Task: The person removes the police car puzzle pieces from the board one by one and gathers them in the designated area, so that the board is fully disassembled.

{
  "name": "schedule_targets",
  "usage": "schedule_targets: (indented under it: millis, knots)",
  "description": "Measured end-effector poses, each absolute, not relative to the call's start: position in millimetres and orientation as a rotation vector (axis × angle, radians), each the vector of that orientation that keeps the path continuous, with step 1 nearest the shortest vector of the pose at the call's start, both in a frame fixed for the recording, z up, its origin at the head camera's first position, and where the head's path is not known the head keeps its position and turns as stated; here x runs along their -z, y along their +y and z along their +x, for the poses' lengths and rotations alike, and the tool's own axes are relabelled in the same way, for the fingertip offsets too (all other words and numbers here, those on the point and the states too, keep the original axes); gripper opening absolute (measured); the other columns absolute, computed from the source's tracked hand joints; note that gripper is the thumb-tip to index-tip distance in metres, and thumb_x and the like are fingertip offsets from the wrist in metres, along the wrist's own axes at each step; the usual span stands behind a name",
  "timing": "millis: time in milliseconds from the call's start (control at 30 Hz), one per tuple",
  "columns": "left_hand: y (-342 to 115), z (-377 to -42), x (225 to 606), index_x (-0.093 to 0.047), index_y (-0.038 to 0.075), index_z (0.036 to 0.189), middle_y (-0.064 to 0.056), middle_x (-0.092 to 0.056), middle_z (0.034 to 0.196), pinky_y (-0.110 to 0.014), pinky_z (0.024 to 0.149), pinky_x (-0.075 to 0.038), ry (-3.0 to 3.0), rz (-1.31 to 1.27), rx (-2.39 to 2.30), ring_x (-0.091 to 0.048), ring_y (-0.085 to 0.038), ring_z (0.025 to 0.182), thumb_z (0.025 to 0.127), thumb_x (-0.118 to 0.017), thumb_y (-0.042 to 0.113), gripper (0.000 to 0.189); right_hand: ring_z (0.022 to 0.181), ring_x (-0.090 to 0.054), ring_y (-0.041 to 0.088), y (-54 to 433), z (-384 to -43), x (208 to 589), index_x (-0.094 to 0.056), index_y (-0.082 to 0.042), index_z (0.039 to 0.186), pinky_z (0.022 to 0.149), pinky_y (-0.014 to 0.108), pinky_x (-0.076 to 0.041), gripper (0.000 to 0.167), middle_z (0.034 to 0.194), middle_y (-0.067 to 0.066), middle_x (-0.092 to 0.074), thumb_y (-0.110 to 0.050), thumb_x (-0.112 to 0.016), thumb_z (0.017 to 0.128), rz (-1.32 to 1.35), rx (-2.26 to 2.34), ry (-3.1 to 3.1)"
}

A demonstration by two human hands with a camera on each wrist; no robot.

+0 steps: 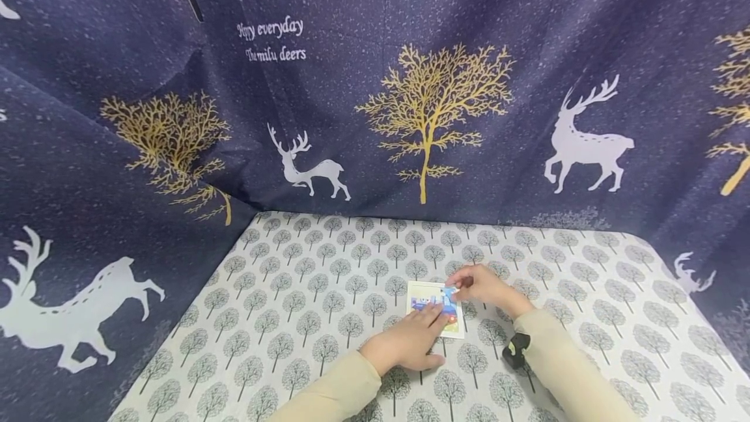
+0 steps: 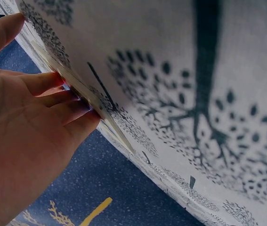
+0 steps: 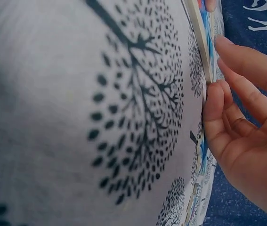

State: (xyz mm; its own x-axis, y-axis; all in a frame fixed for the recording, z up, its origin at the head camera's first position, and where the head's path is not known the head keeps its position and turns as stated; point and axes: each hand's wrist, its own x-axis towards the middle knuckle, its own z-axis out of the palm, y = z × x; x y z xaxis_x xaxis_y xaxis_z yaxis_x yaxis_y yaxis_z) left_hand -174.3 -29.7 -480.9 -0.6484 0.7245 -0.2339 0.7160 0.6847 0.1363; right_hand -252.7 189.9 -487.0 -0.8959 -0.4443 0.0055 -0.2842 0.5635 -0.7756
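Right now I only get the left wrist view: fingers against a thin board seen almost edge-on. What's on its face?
Observer: From the head view, the board shows colourful artwork inside a pale border.
Visitor: Is the right hand nearby?
Observer: Yes, at the board's far right corner.
Visitor: And what's printed on that blue cloth?
Observer: White deer, among other things.
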Motion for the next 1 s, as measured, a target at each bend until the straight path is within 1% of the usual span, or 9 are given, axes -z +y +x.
schedule_targets:
  millis: [233, 400, 500, 633, 733, 800, 867, 1000]
  knots:
    - [-28.6, -175.4, 481.6, -0.022, 0.012, 0.154, -0.009, -0.015, 0.160, -0.036, 0.117, -0.020, 2.634, 1.151, -0.027, -0.014, -0.024, 0.147, 0.093, -0.054, 0.051, 0.079, 0.069, -0.050, 0.011, 188.1, -254.0, 490.9, -0.072, -0.003, 0.098, 0.061, 0.023, -0.046, 0.027, 0.080, 0.004, -0.058, -0.008, -0.080, 0.072, -0.594, 1.191, 2.643]
    - [-28.8, -175.1, 481.3, -0.022, 0.013, 0.154, -0.008, -0.016, 0.160, -0.037, 0.117, -0.021, 2.631, 1.143, -0.025, -0.014, -0.024, 0.146, 0.092, -0.055, 0.051, 0.079, 0.070, -0.051, 0.012, 187.5, -255.0, 491.4, -0.071, -0.002, 0.096, 0.062, 0.024, -0.047, 0.027, 0.081, 0.006, -0.058, -0.007, -0.080, 0.071, -0.584, 1.190, 2.639]
    - [-29.0, -174.5, 480.9, -0.022, 0.013, 0.154, -0.008, -0.016, 0.160, -0.037, 0.117, -0.022, 2.633, 1.142, -0.022, -0.015, -0.024, 0.146, 0.092, -0.055, 0.051, 0.079, 0.072, -0.052, 0.013, 187.0, -254.5, 491.2, -0.072, -0.005, 0.093, 0.064, 0.025, -0.047, 0.024, 0.081, 0.004, -0.058, -0.008, -0.080, 0.071, -0.584, 1.179, 2.645]
    - [-29.7, -174.0, 479.3, -0.023, 0.013, 0.154, -0.008, -0.016, 0.160, -0.037, 0.117, -0.021, 2.633, 1.141, -0.023, -0.015, -0.024, 0.146, 0.093, -0.055, 0.050, 0.079, 0.070, -0.051, 0.012, 187.7, -252.4, 489.9, -0.071, -0.007, 0.089, 0.062, 0.025, -0.046, 0.017, 0.080, 0.001, -0.058, -0.009, -0.079, 0.073, -0.692, 1.206, 2.627]
    - [-30.0, -173.8, 478.5, -0.023, 0.013, 0.154, -0.009, -0.016, 0.160, -0.036, 0.117, -0.021, 2.632, 1.139, -0.025, -0.014, -0.024, 0.146, 0.093, -0.055, 0.050, 0.078, 0.069, -0.051, 0.011, 188.6, -251.7, 489.3, -0.071, -0.005, 0.092, 0.059, 0.025, -0.047, 0.020, 0.079, 0.001, -0.057, -0.009, -0.078, 0.074, -0.749, 1.251, 2.599]
    - [-30.1, -173.6, 477.9, -0.023, 0.013, 0.154, -0.009, -0.016, 0.160, -0.037, 0.117, -0.021, 2.631, 1.135, -0.032, -0.014, -0.024, 0.146, 0.093, -0.055, 0.050, 0.078, 0.071, -0.051, 0.011, 188.5, -252.3, 489.9, -0.071, -0.004, 0.096, 0.060, 0.025, -0.047, 0.024, 0.081, 0.002, -0.058, -0.009, -0.078, 0.073, -0.730, 1.246, 2.601]
    - [-29.8, -173.3, 477.0, -0.023, 0.013, 0.154, -0.008, -0.016, 0.160, -0.036, 0.117, -0.022, 2.632, 1.133, -0.040, -0.014, -0.024, 0.146, 0.092, -0.055, 0.050, 0.079, 0.074, -0.053, 0.013, 187.7, -253.6, 490.3, -0.072, -0.004, 0.100, 0.064, 0.026, -0.048, 0.029, 0.084, 0.003, -0.060, -0.008, -0.078, 0.072, -0.678, 1.220, 2.607]
    - [-29.3, -172.9, 476.2, -0.024, 0.012, 0.153, -0.008, -0.016, 0.160, -0.036, 0.117, -0.022, 2.636, 1.134, -0.043, -0.015, -0.024, 0.146, 0.092, -0.056, 0.051, 0.080, 0.079, -0.053, 0.015, 185.9, -255.1, 490.0, -0.072, -0.006, 0.103, 0.069, 0.028, -0.049, 0.032, 0.090, 0.004, -0.061, -0.007, -0.078, 0.072, -0.628, 1.156, 2.612]
